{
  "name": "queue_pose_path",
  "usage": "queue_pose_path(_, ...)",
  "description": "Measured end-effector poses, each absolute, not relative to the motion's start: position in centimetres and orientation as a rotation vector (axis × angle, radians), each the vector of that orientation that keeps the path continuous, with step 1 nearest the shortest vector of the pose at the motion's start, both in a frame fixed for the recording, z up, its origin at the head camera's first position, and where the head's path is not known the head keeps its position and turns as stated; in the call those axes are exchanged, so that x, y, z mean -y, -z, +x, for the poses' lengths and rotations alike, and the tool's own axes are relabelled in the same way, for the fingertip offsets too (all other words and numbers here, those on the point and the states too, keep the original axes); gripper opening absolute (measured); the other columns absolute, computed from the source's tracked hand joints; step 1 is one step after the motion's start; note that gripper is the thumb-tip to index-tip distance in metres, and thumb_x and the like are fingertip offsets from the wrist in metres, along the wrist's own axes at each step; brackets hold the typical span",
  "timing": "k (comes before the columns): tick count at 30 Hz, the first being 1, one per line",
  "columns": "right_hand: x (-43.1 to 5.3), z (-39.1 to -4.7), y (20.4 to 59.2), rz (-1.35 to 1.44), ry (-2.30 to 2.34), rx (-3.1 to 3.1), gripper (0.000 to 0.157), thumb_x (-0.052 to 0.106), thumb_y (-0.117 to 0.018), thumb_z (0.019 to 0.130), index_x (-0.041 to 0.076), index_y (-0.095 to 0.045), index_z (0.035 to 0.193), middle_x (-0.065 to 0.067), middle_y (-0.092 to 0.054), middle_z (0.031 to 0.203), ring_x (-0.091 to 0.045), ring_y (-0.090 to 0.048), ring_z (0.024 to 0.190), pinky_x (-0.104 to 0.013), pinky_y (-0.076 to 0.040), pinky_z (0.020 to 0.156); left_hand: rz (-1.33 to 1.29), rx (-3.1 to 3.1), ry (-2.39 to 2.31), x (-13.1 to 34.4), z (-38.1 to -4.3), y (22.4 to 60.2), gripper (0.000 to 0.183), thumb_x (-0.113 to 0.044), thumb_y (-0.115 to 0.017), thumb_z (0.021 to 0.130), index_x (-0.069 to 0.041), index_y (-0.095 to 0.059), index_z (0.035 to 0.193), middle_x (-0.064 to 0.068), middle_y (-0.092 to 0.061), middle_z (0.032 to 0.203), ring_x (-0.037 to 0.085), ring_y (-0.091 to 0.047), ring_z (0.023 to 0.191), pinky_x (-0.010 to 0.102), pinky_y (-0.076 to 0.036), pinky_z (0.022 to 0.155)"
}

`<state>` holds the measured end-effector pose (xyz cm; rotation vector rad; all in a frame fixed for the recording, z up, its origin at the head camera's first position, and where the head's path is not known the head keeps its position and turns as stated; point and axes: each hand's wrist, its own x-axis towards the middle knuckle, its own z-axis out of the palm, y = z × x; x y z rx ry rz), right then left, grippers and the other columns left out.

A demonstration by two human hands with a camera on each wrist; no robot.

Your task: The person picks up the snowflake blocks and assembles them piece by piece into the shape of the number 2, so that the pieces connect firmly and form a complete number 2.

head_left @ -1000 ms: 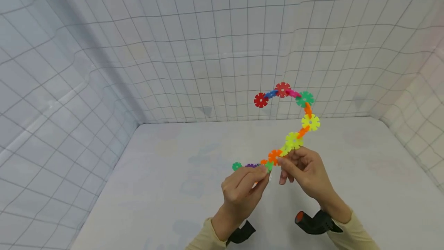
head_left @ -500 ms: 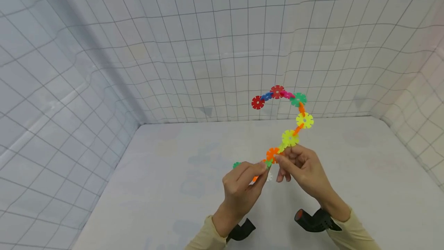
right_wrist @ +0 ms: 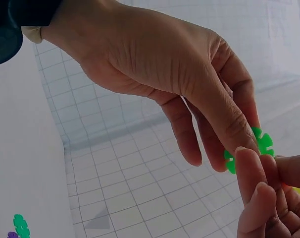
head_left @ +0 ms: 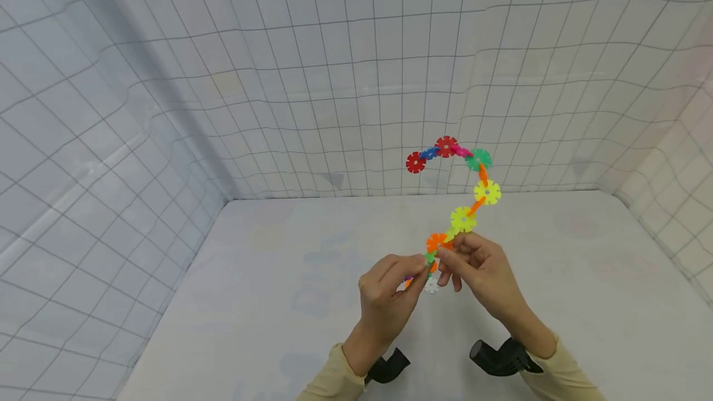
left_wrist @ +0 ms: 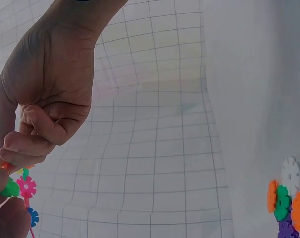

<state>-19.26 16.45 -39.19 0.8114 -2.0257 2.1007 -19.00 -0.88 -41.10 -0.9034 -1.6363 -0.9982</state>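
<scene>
- The left hand (head_left: 387, 299) has its fingers curled, pinching the lower end of the snowflake-disc chain (head_left: 463, 203) above the white mat (head_left: 250, 302).
- A few loose discs (left_wrist: 287, 203), white, orange, green and purple, lie on the mat under the hands.
- The right hand (head_left: 481, 274) pinches a green disc (right_wrist: 254, 148) of the chain, fingertips meeting the left hand's.
- From there the chain climbs up and right, then arches back left to a red disc (head_left: 415, 162) before the gridded wall (head_left: 334, 79).

No legible text, perhaps only faint prints on the table (head_left: 557, 302).
</scene>
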Motion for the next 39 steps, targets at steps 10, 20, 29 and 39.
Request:
queue_pose_path(10,-17.3,-19.8,38.8,0.731,-2.059,1.963,0.007,-0.004,-0.055,0.093,-0.003,-0.054,0.087,-0.015,-0.057,0.071,-0.024,-0.060,0.052,-0.029,-0.045,0.043,-0.832,1.826,1.006,3.0,-21.8,42.6,0.011,-0.008,-0.080,0.076,-0.005,-0.071,0.082,0.003,-0.068,0.077,0.014,-0.066,0.070,0.024,-0.053,0.069)
queue_pose_path(20,-18.1,-20.0,38.2,0.702,-2.060,1.945,0.010,-0.001,-0.056,0.094,-0.001,-0.055,0.083,-0.012,-0.056,0.069,-0.025,-0.057,0.048,-0.027,-0.044,0.042,-0.344,2.461,1.036,6.5,-24.6,46.2,0.010,-0.017,-0.071,0.086,-0.008,-0.073,0.087,0.004,-0.068,0.083,0.021,-0.064,0.075,0.031,-0.052,0.067)
queue_pose_path(29,-18.4,-19.6,38.0,0.848,-2.123,1.902,0.012,-0.006,-0.051,0.095,-0.002,-0.056,0.084,-0.009,-0.056,0.065,-0.020,-0.057,0.048,-0.028,-0.040,0.041,-0.285,2.926,0.820,7.4,-24.9,49.0,0.031,-0.031,-0.080,0.076,-0.010,-0.071,0.098,0.006,-0.060,0.091,0.022,-0.048,0.082,0.034,-0.043,0.070)
queue_pose_path(39,-18.5,-19.3,37.9,0.969,-2.148,1.952,0.014,-0.006,-0.051,0.094,0.000,-0.056,0.083,-0.011,-0.054,0.057,-0.020,-0.053,0.048,-0.032,-0.037,0.042,-0.329,2.926,0.909,7.8,-25.1,48.9,0.032,-0.025,-0.083,0.073,-0.008,-0.063,0.091,0.004,-0.054,0.086,0.022,-0.046,0.082,0.036,-0.043,0.073)
